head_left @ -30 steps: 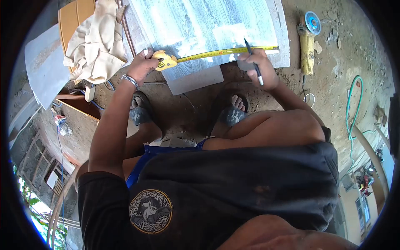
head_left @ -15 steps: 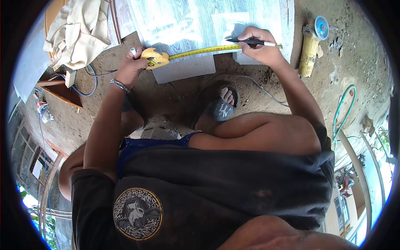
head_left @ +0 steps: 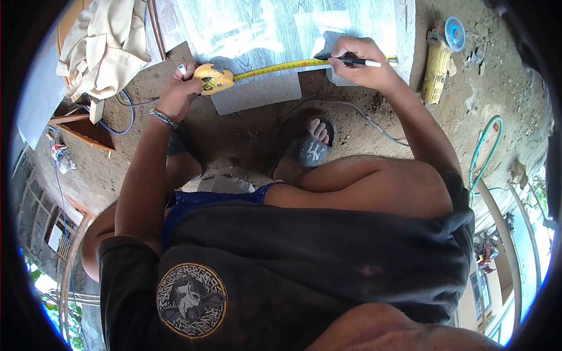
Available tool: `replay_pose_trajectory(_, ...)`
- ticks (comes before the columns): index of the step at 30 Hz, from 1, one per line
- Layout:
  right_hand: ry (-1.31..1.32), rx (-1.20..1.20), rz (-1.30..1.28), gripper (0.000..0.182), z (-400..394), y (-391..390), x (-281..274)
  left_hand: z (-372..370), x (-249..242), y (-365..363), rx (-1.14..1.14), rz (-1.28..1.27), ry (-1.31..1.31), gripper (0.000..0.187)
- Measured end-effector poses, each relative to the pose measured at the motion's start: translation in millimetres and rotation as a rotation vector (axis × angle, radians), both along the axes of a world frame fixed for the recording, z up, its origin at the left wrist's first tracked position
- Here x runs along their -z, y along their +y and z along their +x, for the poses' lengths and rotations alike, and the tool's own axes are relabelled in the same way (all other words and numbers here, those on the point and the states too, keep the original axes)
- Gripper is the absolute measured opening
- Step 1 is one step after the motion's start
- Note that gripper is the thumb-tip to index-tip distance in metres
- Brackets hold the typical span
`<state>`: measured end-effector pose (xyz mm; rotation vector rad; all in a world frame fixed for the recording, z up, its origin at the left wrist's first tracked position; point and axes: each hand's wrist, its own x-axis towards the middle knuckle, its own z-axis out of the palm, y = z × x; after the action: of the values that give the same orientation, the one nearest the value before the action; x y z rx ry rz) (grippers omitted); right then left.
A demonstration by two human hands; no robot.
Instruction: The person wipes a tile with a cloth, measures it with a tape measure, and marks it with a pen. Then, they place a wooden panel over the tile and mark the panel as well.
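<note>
My left hand [head_left: 180,93] is closed around a yellow tape measure [head_left: 214,80], with a small white-ended item [head_left: 182,70] poking up between the fingers. The yellow blade [head_left: 275,68] runs out to the right along the near edge of a grey wood-grain panel [head_left: 234,29]. In my right hand [head_left: 364,64] is a black marker with a white end [head_left: 362,61]. Its dark tip points left, right at the blade. The blade's far end shows just beyond my right hand, near the panel's right side.
A yellow angle grinder [head_left: 435,70] with a blue disc lies on the dirt at right. Cream cloth [head_left: 105,50] is heaped at upper left. Grey pieces [head_left: 257,92] lie under the panel's near edge. A cable [head_left: 363,115] crosses the ground, and a green hose [head_left: 487,146] loops at right.
My right hand has shifted slightly, bringing the marker tip down to the tape blade. The left hand and tape measure have moved a little left and up in view.
</note>
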<state>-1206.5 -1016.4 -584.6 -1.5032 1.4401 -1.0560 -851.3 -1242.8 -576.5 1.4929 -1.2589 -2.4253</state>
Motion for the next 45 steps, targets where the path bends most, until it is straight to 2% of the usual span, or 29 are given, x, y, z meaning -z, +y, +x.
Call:
replay_pose_trajectory(34, 0.004, -0.017, -0.010, 0.011, 0.4, 0.3, 1.7, 0.0, 1.2, -1.1, -0.023, 0.020, 0.003, 0.032)
replay_pose_trajectory(37, -0.009, 0.029, 0.032, 0.013, 0.6, 5.1, -3.9, 0.2, 0.9, 0.6, -0.029, 0.016, -0.010, 0.032)
replay_pose_trajectory(39, -0.217, 0.397, -0.007, 0.010, -2.0, 10.2, -15.8, -3.3, -2.4, 1.0, -0.052, 0.016, -0.028, 0.032)
replay_pose_trajectory(40, -0.065, 0.456, -0.087, 0.016, -18.1, 19.0, -19.2, -1.8, -0.2, 0.9, -0.051, 0.010, -0.010, 0.033)
replay_pose_trajectory(42, 0.294, 0.559, 0.032, 0.022, -40.4, 44.6, -36.6, 9.4, 15.9, -4.4, -0.034, 0.013, 0.013, 0.033)
replay_pose_trajectory(43, 0.299, 0.581, 0.016, 0.022, -44.7, 54.8, -41.0, 5.8, 10.6, -3.6, -0.048, 0.019, 0.005, 0.034)
replay_pose_trajectory(45, 0.650, 0.424, -0.056, 0.031, -47.5, 70.5, -39.3, -0.6, 5.5, 1.3, -0.070, 0.016, -0.005, 0.034)
